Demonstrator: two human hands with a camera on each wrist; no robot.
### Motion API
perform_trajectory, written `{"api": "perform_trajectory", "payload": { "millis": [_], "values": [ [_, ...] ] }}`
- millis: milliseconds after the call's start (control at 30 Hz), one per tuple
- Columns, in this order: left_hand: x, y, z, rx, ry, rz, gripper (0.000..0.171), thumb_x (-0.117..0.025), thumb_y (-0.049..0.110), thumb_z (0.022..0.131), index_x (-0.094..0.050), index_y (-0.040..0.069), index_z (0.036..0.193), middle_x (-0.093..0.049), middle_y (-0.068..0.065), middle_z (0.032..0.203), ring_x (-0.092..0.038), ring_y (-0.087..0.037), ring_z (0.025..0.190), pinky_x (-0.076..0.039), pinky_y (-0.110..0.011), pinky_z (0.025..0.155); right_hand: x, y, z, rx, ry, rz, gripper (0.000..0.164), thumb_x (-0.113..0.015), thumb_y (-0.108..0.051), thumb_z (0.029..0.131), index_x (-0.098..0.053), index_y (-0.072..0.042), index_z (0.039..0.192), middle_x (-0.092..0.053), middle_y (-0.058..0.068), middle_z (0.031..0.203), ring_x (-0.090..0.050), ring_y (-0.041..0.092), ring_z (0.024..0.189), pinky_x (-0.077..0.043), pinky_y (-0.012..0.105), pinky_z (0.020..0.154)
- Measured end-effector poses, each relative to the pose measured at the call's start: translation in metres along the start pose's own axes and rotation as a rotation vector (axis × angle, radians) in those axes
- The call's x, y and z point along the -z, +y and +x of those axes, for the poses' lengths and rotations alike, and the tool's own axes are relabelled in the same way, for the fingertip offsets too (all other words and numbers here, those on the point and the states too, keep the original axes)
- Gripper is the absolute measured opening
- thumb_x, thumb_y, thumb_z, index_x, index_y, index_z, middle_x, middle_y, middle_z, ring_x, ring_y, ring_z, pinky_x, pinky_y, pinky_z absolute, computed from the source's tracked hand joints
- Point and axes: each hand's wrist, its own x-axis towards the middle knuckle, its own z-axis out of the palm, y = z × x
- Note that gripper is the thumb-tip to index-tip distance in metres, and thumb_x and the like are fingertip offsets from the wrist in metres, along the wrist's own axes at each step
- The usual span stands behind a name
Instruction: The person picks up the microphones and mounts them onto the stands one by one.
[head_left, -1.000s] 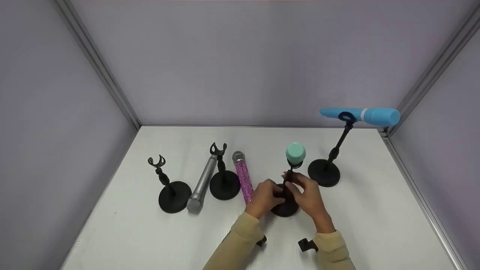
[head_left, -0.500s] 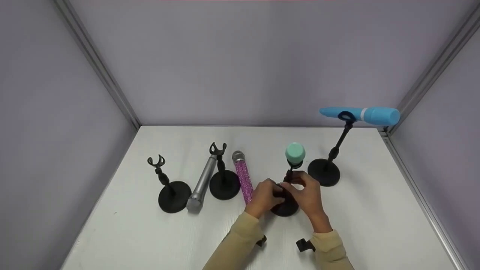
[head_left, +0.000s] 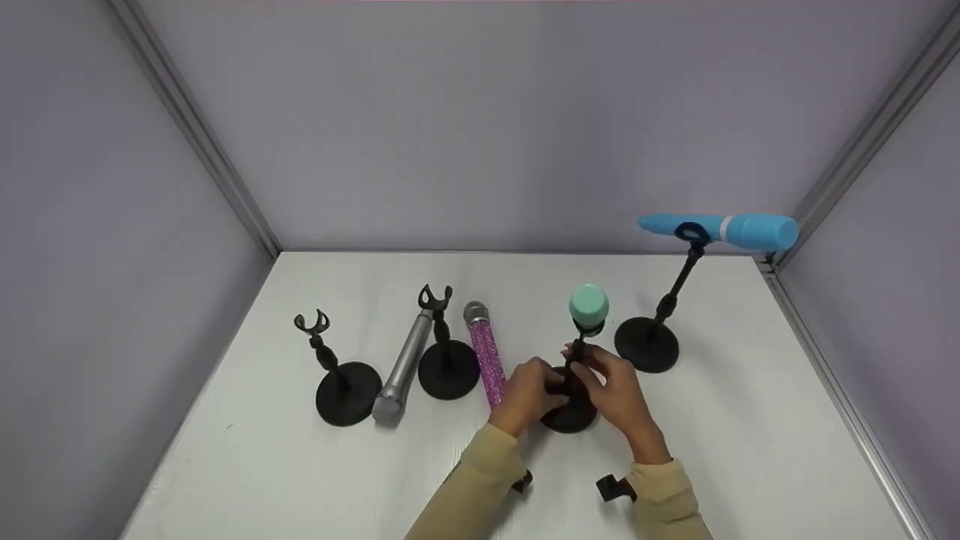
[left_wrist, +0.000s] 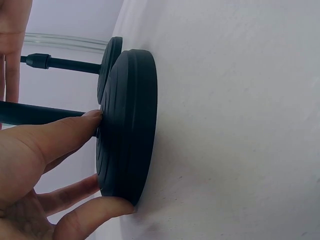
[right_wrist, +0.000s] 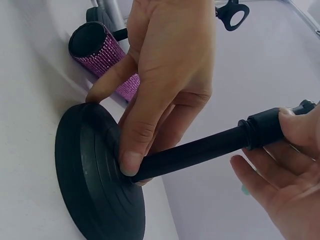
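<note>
A black microphone stand stands on the table in front of me, its clip bearing a microphone with a mint-green head. My left hand holds the stand low down, thumb at the foot of the pole and other fingers at the edge of the round base. Higher up, my right hand has thumb and fingers around the thick collar of the pole. Much of the pole is hidden by the hands in the head view.
To the right, another stand bears a blue microphone. On the left are two stands with bare clips, one far left and one nearer. A silver microphone and a pink glittery microphone lie near them.
My right hand's fingers and thumb have shifted around the collar, turning one way and then back. The left hand and the stand have stayed in place.
</note>
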Motion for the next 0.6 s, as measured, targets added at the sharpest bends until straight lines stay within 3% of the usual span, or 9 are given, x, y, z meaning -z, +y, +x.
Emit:
{"api": "perform_trajectory", "payload": {
  "millis": [167,400,533,600],
  "values": [
    [0.001,0.000,-0.001,-0.001,0.012,0.001,0.023,-0.089,0.014,0.080,-0.080,0.007,0.100,-0.076,-0.004,0.097,-0.070,-0.018,0.095,-0.058,-0.032,0.086,-0.003,-0.004,0.001,0.023,0.087,-0.060,0.025,-0.076,0.007,0.086,-0.074,0.002,0.110,-0.078,0.014,0.106,-0.075,0.018,0.101,-0.056,0.018,0.093],
    [0.000,-0.001,-0.001,0.006,0.020,-0.004,0.025,-0.090,0.015,0.079,-0.079,0.007,0.100,-0.076,-0.003,0.095,-0.069,-0.015,0.091,-0.058,-0.031,0.082,-0.007,-0.030,-0.001,0.060,0.176,-0.118,0.024,-0.084,0.005,0.078,-0.072,0.005,0.099,-0.076,0.014,0.093,-0.074,0.020,0.087,-0.063,0.045,0.081],
    [0.000,-0.002,0.000,0.013,0.018,-0.013,0.026,-0.090,0.015,0.079,-0.078,0.007,0.101,-0.076,-0.004,0.096,-0.070,-0.016,0.092,-0.058,-0.031,0.082,-0.008,-0.033,-0.001,0.062,0.174,-0.122,0.026,-0.084,0.004,0.079,-0.071,0.005,0.101,-0.075,0.013,0.094,-0.073,0.018,0.087,-0.062,0.050,0.080],
    [0.000,-0.002,0.000,0.012,0.018,-0.010,0.025,-0.090,0.015,0.079,-0.078,0.007,0.100,-0.076,-0.003,0.096,-0.069,-0.015,0.091,-0.058,-0.030,0.083,-0.007,-0.033,-0.001,0.057,0.148,-0.112,0.027,-0.083,0.004,0.081,-0.071,0.005,0.105,-0.075,0.014,0.099,-0.073,0.017,0.091,-0.062,0.045,0.084]
  ]
}}
